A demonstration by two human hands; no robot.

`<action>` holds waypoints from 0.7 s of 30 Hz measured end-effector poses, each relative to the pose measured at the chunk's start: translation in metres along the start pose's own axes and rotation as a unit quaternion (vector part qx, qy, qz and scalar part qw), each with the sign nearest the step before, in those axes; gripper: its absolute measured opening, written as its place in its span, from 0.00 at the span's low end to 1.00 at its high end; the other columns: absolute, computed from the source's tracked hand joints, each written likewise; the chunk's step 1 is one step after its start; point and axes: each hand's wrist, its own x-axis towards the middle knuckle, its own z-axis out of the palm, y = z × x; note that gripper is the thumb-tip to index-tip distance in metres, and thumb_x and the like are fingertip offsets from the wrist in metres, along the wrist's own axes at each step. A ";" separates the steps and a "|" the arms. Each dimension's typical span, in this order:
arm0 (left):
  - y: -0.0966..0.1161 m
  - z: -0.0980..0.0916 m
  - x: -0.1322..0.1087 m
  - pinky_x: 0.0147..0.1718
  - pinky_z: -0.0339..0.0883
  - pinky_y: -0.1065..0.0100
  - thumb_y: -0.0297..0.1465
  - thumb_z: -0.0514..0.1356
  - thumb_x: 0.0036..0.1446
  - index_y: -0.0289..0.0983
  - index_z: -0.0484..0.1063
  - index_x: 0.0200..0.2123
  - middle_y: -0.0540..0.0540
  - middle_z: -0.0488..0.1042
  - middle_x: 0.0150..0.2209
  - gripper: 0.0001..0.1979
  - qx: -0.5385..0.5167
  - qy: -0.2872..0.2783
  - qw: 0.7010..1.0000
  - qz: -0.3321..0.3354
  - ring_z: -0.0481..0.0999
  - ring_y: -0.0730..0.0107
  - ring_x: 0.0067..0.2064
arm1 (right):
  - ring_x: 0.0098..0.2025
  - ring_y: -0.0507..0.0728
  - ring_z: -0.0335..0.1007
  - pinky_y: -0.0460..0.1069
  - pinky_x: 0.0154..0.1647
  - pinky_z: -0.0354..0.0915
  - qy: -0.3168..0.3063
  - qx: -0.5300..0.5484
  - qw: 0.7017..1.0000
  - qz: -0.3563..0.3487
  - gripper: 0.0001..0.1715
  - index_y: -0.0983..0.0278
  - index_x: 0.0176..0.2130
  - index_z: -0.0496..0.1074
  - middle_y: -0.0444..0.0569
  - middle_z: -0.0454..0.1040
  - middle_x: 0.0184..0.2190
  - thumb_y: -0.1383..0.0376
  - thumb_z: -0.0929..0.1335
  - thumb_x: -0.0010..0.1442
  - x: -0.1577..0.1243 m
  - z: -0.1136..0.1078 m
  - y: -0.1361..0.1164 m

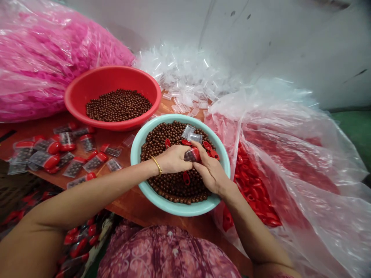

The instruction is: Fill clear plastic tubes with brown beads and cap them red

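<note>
Over a pale turquoise basin of brown beads, my left hand and my right hand meet around one small clear container with a red cap. The container has dark beads inside. My left fingers grip its left end, and my right fingers close on the capped end. Loose red caps lie on the beads around my hands. Two clear containers rest on the beads just beyond my fingers.
A red basin of beads stands behind left. Filled red-capped containers lie at left. Pink parts fill a bag at back left, clear containers heap at the back, and a plastic bag of red caps lies right.
</note>
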 end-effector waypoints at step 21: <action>0.010 0.003 0.004 0.24 0.55 0.74 0.29 0.57 0.42 0.35 0.63 0.23 0.54 0.64 0.21 0.04 0.057 0.015 0.998 0.029 0.63 0.75 0.25 | 0.29 0.56 0.70 0.51 0.35 0.65 0.135 0.004 0.991 0.026 0.26 0.65 0.54 0.66 0.48 0.74 0.28 0.59 0.56 0.62 -0.005 -0.009 -0.001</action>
